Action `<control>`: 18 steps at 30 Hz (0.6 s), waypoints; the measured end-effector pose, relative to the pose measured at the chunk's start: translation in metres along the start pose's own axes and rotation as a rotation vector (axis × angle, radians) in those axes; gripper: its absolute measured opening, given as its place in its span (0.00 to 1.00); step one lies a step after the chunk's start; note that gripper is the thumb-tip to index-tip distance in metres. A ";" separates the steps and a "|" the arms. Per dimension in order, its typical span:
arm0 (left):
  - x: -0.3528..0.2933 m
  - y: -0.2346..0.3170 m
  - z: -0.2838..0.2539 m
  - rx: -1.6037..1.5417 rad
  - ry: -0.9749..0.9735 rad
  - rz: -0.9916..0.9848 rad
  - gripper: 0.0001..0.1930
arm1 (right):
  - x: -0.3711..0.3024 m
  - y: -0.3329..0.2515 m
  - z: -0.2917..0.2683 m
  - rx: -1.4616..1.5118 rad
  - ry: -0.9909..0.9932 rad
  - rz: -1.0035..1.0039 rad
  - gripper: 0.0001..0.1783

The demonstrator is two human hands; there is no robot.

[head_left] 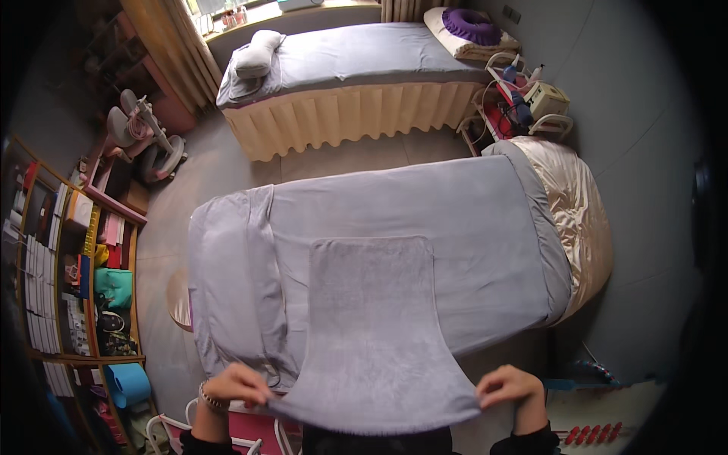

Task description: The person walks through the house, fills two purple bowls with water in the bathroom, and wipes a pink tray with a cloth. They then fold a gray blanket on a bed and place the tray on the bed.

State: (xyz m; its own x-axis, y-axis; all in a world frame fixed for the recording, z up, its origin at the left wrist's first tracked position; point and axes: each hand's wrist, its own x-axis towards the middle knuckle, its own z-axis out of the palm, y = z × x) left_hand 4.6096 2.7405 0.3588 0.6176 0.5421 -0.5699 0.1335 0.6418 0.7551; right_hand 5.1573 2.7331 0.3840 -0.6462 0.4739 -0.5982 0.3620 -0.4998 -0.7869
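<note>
A grey towel (371, 318) stretches between my two hands, its far part lying flat on a massage bed (485, 220) covered with a grey sheet. My left hand (236, 384), with a bracelet at the wrist, pinches the towel's near left corner. At the near right corner, my right hand (509, 385) grips the edge between thumb and fingers. The near edge sags between the hands, off the bed's near side. Folded grey cloth (236, 265) covers the left end of the bed.
A second bed (364, 57) with a pleated skirt stands at the back, bearing a pillow (258, 54) and a purple ring cushion (470, 26). A trolley (506, 102) holds bottles and a device. Shelves (83, 356) line the left; a pink cart (246, 426) stands near my left arm.
</note>
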 end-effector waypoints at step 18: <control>0.359 -0.034 -0.196 0.912 0.944 0.062 0.12 | 0.349 0.136 -0.216 -0.232 1.114 -0.013 0.09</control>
State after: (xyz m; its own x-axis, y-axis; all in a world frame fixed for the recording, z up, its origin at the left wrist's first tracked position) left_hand 4.6754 3.0193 0.0647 -0.0851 0.9642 -0.2513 0.8266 0.2091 0.5226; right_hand 5.1261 2.9875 0.0350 0.2637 0.9167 -0.3002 0.5498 -0.3986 -0.7341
